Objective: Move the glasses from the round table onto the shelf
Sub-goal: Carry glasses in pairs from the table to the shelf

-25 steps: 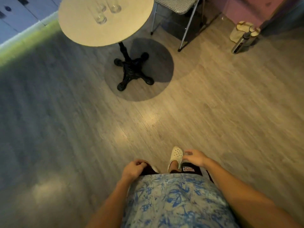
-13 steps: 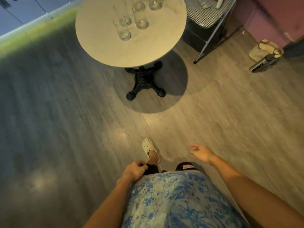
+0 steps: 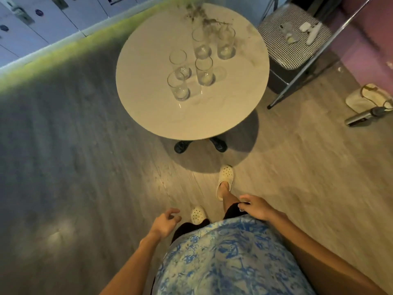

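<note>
Glasses (image 3: 192,63) — five clear tumblers, as far as can be counted — stand upright and close together on the far half of the round table (image 3: 148,116), three nearer the person and two behind them. At the far edge lies a dark, sprig-like smudge, too blurred to name. None of the glasses is in a hand, and no shelf shows anywhere in view, so by the look of it the carrying has not begun, or at least every glass visible here is yet to be moved; whether others already sit on the shelf cannot be told.

The person stands a step short of the table, one pale clog (image 3: 225,179) forward on the wood floor (image 3: 85,167). Both arms hang low in front of the blue-patterned shirt. The left hand (image 3: 164,223) is loose, fingers (image 3: 173,211) half-curled around nothing. The right hand (image 3: 255,206) rests against the dark shorts at the thigh, fingers spread and lightly bent — empty too.

The glasses lie well apart from both hands, ahead and across the near half of the tabletop. The nearest tumbler (image 3: 178,86) sits roughly in line with the left hand. A chair (image 3: 293,37) stands just beside the table on the right.
</note>
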